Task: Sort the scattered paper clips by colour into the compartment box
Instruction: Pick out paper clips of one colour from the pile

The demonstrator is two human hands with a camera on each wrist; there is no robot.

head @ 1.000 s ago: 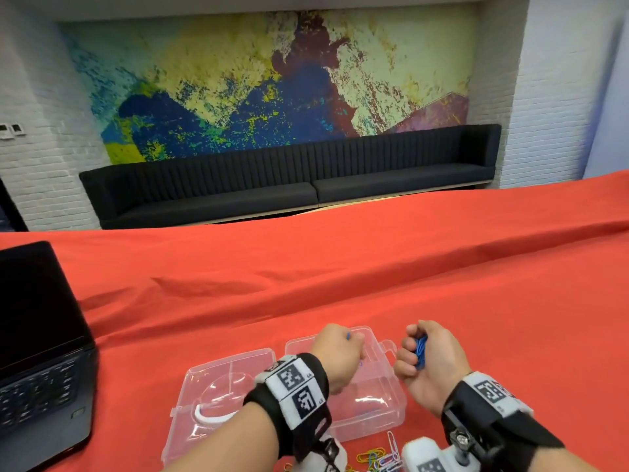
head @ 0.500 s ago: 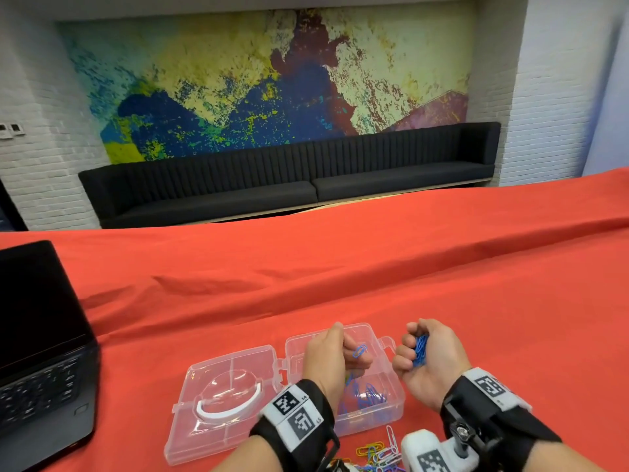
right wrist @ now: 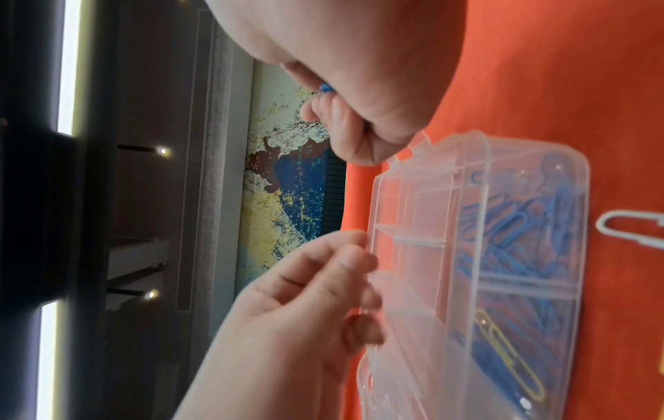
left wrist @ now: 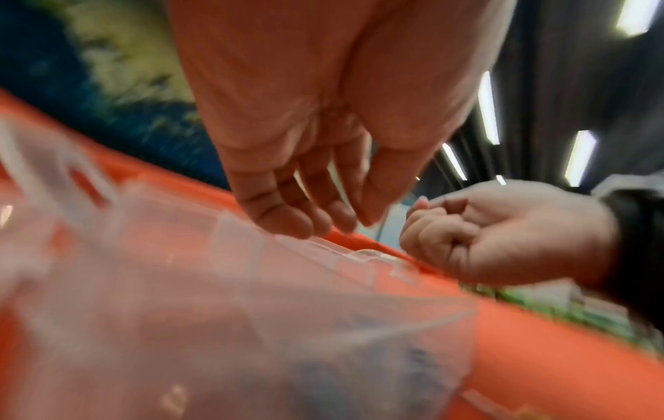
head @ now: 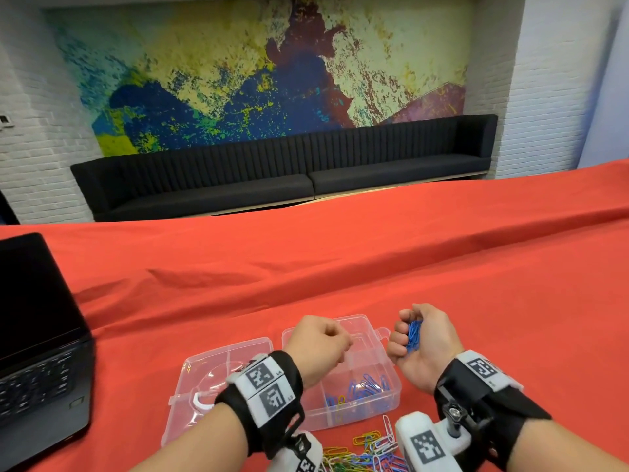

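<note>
A clear plastic compartment box (head: 343,400) is laid open on the red-covered surface, its lid (head: 204,386) folded flat to the left. Blue paper clips (head: 366,386) and one yellow clip (right wrist: 510,349) are seen in its near compartments. A mixed-colour pile of clips (head: 360,454) is scattered just in front. A bunch of blue clips (head: 413,337) is held in the right hand (head: 425,349).
</note>
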